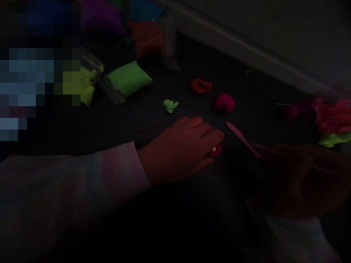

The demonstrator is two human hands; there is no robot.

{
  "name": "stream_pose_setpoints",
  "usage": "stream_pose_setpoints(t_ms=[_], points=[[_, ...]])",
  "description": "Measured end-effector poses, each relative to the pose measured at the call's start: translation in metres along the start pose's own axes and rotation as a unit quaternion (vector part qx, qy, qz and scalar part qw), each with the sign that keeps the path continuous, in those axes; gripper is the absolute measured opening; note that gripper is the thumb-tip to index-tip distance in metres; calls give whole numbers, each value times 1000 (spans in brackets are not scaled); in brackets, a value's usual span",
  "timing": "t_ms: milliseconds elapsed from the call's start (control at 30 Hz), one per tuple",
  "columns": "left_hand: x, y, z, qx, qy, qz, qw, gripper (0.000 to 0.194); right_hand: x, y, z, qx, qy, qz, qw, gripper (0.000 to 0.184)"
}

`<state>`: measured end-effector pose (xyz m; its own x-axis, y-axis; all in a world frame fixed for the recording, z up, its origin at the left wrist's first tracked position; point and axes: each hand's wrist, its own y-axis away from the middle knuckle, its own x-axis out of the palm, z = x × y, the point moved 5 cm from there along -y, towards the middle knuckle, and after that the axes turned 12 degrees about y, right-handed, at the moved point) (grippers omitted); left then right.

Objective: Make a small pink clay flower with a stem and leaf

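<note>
My left hand (186, 149) rests on the dark ribbed surface, thumb and fingers closed around a small clay flower (215, 150) with deep pink petals and a yellow centre. Much of the flower is hidden by the fingers. At the right, my right hand (301, 179) is dark and blurred, with its fingers curled around a thin pink stick-like tool (261, 147). Just beyond its fingertips lies a pink clay knife (241, 138). Past my left hand sit a pink clay lump (225, 102), a red-orange clay piece (201, 86) and a small light green clay scrap (170, 106).
Bags of green (129, 79), yellow (88, 84), orange (146, 38), purple (102, 16) and blue clay (146, 10) lie at the upper left. A pink clay mass (334, 115) with yellow-green clay (335, 139) is at the right. A pale ledge (219, 36) crosses behind.
</note>
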<state>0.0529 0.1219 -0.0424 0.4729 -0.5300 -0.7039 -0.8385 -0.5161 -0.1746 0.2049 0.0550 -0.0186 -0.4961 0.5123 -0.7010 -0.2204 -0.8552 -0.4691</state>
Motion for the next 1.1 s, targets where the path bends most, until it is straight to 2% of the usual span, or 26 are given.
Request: stream_pose_setpoints(t_ms=[67, 100, 167, 300, 400, 500, 633, 700, 767, 1000, 1100], points=[[0, -1, 0, -6, 2, -4, 1000, 30, -6, -9, -6, 15, -8, -89, 996, 10], [0, -1, -1, -8, 3, -4, 1000, 32, -8, -13, -10, 26, -20, -111, 993, 8], [0, -2, -1, -12, 5, 0, 1000, 35, -9, -20, -20, 54, -46, -113, 991, 6], [1, -2, 0, -23, 33, 6, 999, 35, -10, -23, -39, 102, -22, -68, 992, 6], [-2, -1, 2, -21, 77, -5, 997, 35, -3, -21, -51, 117, -4, 38, 992, 15], [-7, 0, 6, -26, 121, -25, 992, 44, 9, -22, -55, 65, 26, 142, 987, 27], [-11, 3, 10, -70, 152, -32, 985, 51, 20, -25, -51, -18, 124, 196, 972, 42], [-10, 4, 10, -93, 157, -33, 983, 47, 25, -25, -51, -28, 159, 205, 965, 43], [-8, 6, 10, -116, 148, -32, 982, 46, 29, -25, -52, -9, 183, 210, 961, 41], [-5, 2, 9, -186, 100, -10, 977, 67, 32, -30, -48, 5, 173, 155, 973, 34], [-6, -1, 3, -160, 79, -9, 984, 65, 32, -30, -49, 8, 159, 133, 978, 34]])
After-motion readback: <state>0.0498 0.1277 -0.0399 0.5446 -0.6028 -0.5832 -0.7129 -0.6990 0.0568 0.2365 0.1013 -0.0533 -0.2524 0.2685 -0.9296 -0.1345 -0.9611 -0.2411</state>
